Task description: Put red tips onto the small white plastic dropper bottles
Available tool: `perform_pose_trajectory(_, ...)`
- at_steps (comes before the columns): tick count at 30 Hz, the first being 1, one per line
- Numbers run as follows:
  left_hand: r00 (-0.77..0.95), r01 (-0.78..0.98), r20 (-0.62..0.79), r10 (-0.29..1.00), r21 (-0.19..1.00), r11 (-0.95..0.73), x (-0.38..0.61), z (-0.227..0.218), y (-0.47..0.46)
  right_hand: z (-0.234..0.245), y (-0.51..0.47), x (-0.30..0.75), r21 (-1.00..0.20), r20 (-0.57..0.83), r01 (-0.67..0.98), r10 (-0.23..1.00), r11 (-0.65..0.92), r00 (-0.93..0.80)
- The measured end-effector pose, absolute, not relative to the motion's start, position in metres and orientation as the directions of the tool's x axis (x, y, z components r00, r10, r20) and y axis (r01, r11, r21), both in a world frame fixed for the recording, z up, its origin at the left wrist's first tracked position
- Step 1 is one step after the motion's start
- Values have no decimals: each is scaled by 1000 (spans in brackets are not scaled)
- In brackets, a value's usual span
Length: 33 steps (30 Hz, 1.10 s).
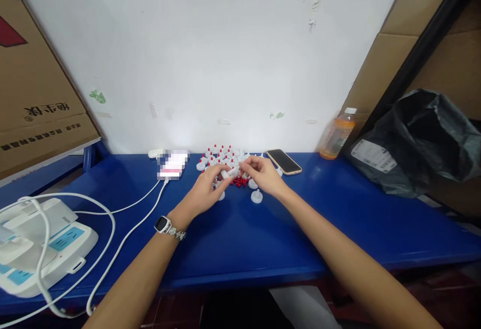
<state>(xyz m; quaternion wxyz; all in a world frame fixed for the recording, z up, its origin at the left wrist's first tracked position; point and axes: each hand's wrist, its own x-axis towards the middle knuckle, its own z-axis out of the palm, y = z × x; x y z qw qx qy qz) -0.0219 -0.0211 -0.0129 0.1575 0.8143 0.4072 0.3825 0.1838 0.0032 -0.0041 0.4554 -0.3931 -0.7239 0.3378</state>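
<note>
Between the fingers of my left hand [206, 188] is a white nozzle cap [228, 173] with a round base, tilted to the right. My right hand [265, 174] has its thumb and fingertips pinched together at the cap's narrow end; whatever they hold there is too small to make out. Just below the hands lies a small pile of red tip caps [240, 182]. Behind my left hand stand several white nozzle caps with red tips [221, 158]. A plain white nozzle cap [256, 197] sits on the table below my right hand, with others partly hidden.
On the blue table [240, 249], a dark-screened phone [284, 161] lies right of the caps. A blurred-out device [172, 164] is plugged in at left, near a white power strip [71, 249] with looping cables. An orange drink bottle [337, 133] and black plastic bag [413, 143] stand at right.
</note>
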Motion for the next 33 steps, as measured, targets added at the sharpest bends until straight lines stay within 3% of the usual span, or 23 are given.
perform_pose_trajectory(3,374,571,468,801,565,-596,-28,-16,-20,0,-3,192,-523,423,648,828,554,-368)
perform_pose_trajectory(6,393,583,443,805,557,-591,-27,-18,-20,1,-7,196,-225,354,814,823,535,-444)
perform_pose_trajectory(10,423,574,431,798,554,-603,-20,-20,-23,-2,-6,193,-137,287,836,829,531,-480)
perform_pose_trajectory(13,423,584,419,803,552,-595,-19,-21,-23,-5,-3,194,-187,305,819,824,543,-477)
perform_pose_trajectory(16,405,589,417,814,562,-581,-20,-21,-22,-6,0,194,-425,393,722,830,546,-396)
perform_pose_trajectory(19,377,577,421,825,590,-565,-21,-19,-23,-6,3,189,-807,383,354,875,472,-295)
perform_pose_trajectory(21,361,562,427,829,609,-559,-21,-19,-24,-5,2,183,-923,344,75,895,378,-285)
perform_pose_trajectory(24,341,543,429,837,637,-547,-19,-18,-26,-4,-3,173,-939,342,-120,900,321,-269)
perform_pose_trajectory(33,307,489,432,848,692,-530,-14,-15,-32,-4,-12,162,-941,302,-219,931,257,-205)
